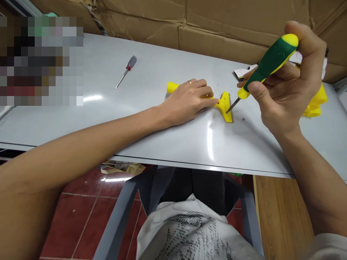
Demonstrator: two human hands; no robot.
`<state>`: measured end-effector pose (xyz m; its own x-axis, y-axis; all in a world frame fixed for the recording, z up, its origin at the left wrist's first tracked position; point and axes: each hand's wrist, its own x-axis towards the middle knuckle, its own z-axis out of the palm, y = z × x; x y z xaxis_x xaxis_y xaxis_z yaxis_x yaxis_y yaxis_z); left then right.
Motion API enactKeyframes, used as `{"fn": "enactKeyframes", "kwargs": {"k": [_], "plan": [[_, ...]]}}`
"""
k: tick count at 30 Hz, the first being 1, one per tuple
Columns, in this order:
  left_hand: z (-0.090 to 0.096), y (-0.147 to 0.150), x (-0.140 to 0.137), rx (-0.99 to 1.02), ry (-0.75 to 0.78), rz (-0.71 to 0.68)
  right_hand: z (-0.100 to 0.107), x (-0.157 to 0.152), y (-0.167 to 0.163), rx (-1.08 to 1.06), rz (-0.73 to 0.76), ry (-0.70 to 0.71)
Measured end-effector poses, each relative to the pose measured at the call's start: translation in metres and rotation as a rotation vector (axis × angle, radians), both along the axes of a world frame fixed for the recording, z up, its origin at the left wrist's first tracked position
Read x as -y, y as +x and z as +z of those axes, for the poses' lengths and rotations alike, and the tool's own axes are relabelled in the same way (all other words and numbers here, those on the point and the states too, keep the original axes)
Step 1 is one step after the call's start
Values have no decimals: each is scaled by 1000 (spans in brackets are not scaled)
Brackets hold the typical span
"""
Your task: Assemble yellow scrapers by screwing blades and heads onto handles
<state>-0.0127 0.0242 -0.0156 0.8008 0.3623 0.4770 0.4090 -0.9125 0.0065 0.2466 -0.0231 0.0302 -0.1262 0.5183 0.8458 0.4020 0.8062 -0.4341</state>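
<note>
A yellow plastic scraper [226, 104] with a T-shaped head lies on the white table. My left hand [187, 101] is closed over its handle and presses it to the tabletop, hiding most of the grip. In my right hand [287, 90] is a green and yellow screwdriver [273, 63], tilted with its tip down on the scraper's head. The tip meets the head near its lower half, where a small dark spot shows. A small dark screw-like piece [243, 119] lies just right of the head.
A second screwdriver [127, 70] with a clear grey handle lies at the back left. More yellow plastic parts [316, 103] and white-and-black packets [244, 71] sit behind my right hand. Cardboard [217, 25] stands along the table's back edge.
</note>
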Motion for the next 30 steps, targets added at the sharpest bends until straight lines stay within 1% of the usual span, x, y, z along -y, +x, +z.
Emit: {"fn": "enactKeyframes", "kwargs": {"k": [2,4,6,8,10,13,15,20,27,30], "plan": [[1,0,1,-5,2,1,2,-1,0,-9,-22,62],[1,0,1,-3,12,-3,4,2,-1,-18,-38,82],[1,0,0,0,26,-6,6,8,-3,-50,-25,34],[1,0,0,5,33,-6,7,12,-5,-84,6,-68],[1,0,0,13,29,-7,5,13,-6,-98,52,-112],[1,0,0,20,14,-10,0,6,-5,-115,116,-85],[1,0,0,21,6,-11,-4,1,-3,-135,146,-91],[1,0,0,14,22,-8,-8,-7,1,-148,167,-76],[2,-1,0,-13,-5,-8,-11,-11,7,-118,190,-146],[1,-1,0,4,-13,-6,-6,-9,9,-92,237,-169]]}}
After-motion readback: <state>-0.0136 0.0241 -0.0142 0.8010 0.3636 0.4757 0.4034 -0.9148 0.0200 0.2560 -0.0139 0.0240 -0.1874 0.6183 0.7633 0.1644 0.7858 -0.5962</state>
